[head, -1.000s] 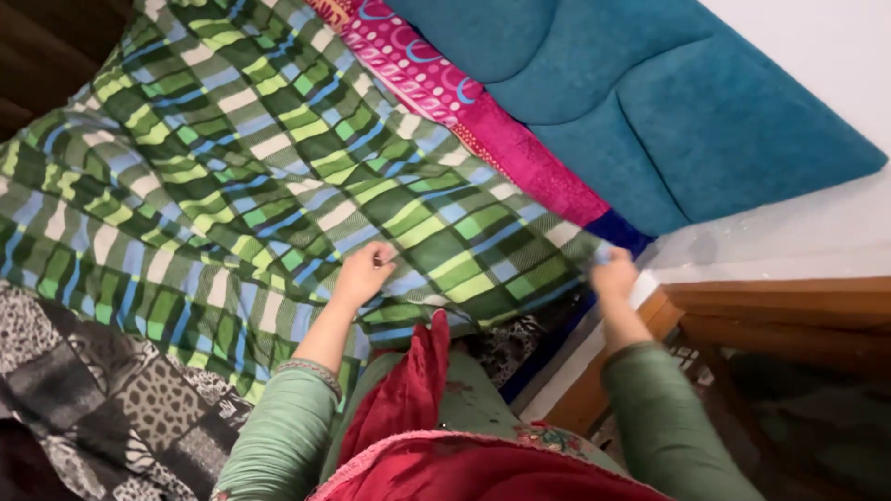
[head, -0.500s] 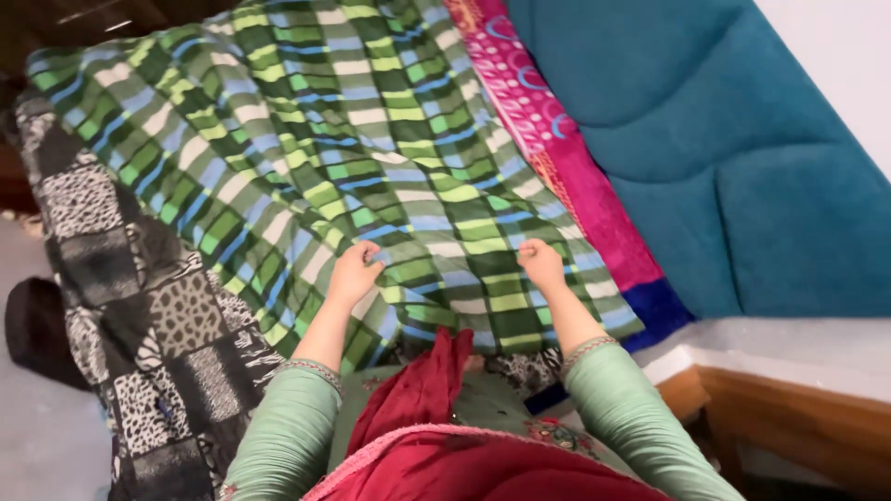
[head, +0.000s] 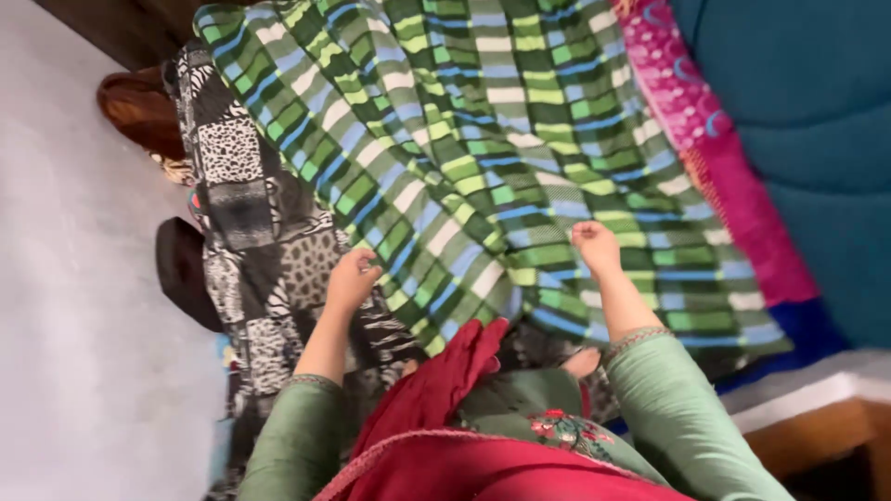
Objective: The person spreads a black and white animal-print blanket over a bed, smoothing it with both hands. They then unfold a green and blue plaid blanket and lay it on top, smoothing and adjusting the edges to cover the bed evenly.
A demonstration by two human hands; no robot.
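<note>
Both your fists are bunched closed on the green plaid blanket (head: pixel 483 158): left hand (head: pixel 351 281) at its near edge by the animal-print quilt (head: pixel 251 232), right hand (head: pixel 595 247) further in. Blanket runs away from you along the bed.

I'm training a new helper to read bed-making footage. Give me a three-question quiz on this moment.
1. True or false: both hands grip the green checked blanket.
2. What lies right of that blanket, against the teal headboard? A) pink patterned cloth B) white towel C) yellow pillow
3. What hangs over the bed's side below the left hand?

Key
1. True: the left hand and right hand are both closed on its near part.
2. A, the pink patterned cloth.
3. The black-and-white animal-print quilt.
</note>
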